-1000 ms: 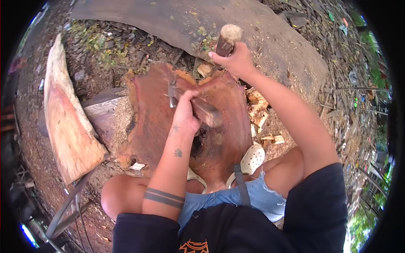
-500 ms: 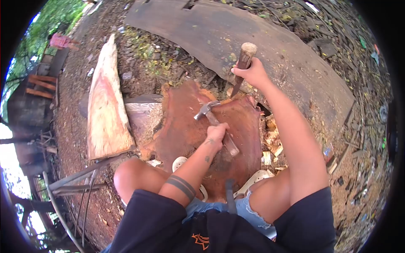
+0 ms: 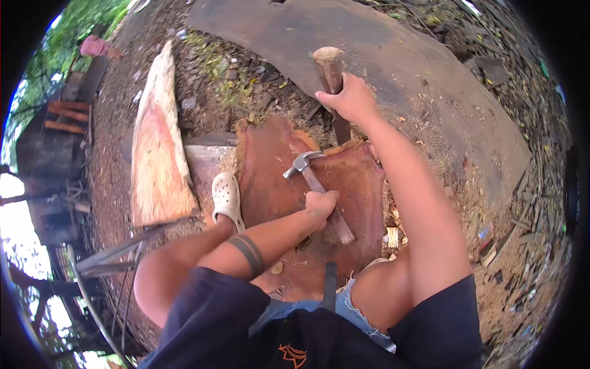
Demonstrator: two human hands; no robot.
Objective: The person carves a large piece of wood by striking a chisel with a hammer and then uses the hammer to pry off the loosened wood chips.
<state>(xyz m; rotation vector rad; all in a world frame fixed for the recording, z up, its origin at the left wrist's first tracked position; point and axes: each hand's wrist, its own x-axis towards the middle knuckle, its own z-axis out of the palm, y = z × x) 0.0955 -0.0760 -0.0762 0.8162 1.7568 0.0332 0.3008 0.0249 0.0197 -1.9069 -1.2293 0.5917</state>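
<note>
Grip state: left hand (image 3: 322, 202) closed around the hammer (image 3: 314, 181) at mid-handle; right hand (image 3: 356, 98) closed around the upright wooden-handled tool (image 3: 332, 75). Arrange by size as follows. Flat sheet (image 3: 430, 80): beyond and right of the right hand. Wood slab (image 3: 264, 154): beneath the left hand, nearer the body than the right hand. Pale split piece (image 3: 158, 166): well left of both grips. Progress, as judged: some wood is already cut loose, since pale chips (image 3: 392, 237) lie right of the left hand, beside the slab; the far rim, just below the right hand, is rough and notched. The remaining amount cannot be determined. Clearance: the hammer head is apart from the tool, claw side toward it, with open room between. Tip contact at the rim cannot be confirmed. Left of the left hand, the shoe (image 3: 225, 195) limits lateral travel
</note>
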